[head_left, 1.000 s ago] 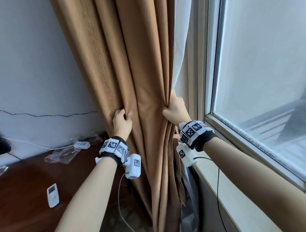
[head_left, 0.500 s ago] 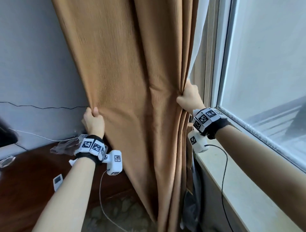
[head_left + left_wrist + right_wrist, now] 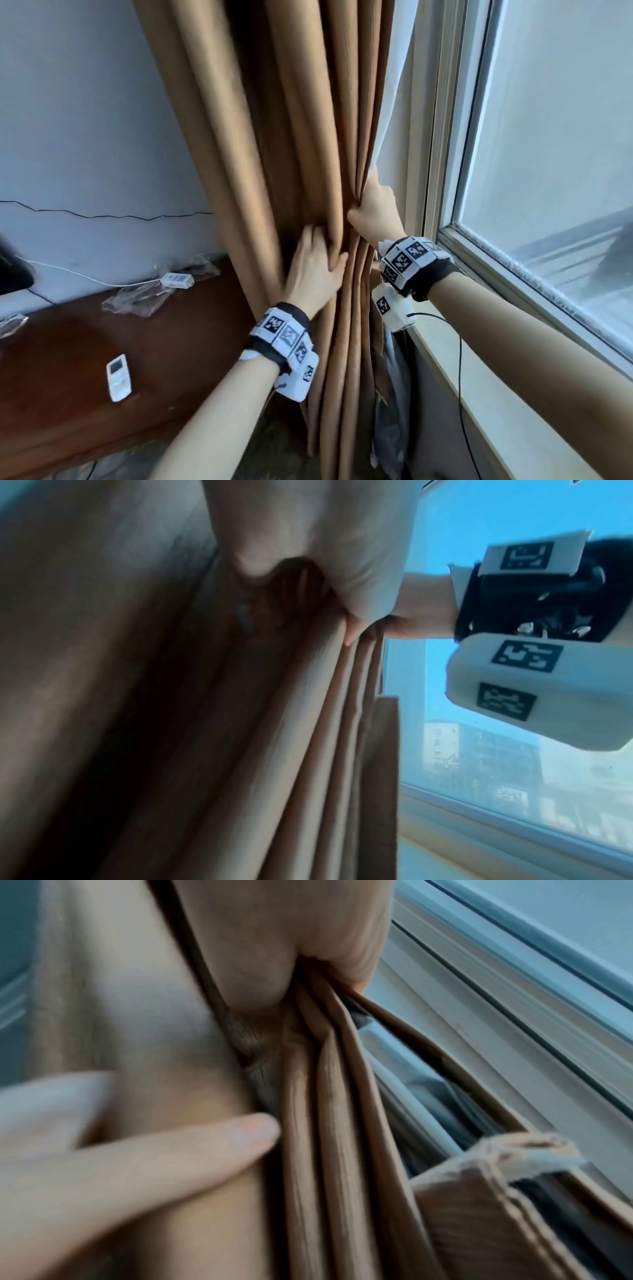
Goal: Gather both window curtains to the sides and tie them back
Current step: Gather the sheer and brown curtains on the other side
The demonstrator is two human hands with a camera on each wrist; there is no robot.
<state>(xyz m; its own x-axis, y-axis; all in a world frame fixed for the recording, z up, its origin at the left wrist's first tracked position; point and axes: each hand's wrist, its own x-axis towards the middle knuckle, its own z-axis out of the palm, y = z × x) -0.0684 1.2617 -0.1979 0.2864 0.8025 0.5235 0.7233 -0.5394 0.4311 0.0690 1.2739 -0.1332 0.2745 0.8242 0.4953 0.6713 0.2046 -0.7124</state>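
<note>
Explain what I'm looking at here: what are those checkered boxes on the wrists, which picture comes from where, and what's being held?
No machine: a person's two bare hands, each wearing a wristband with printed markers and a small camera. The big view comes from a head camera; the two close-ups look along each wrist. The right hand grips the bunched folds of the tan curtain beside the window. The left hand presses flat against the folds, fingers spread. On the brown desk lie a white remote and clear plastic wrapping.
</note>
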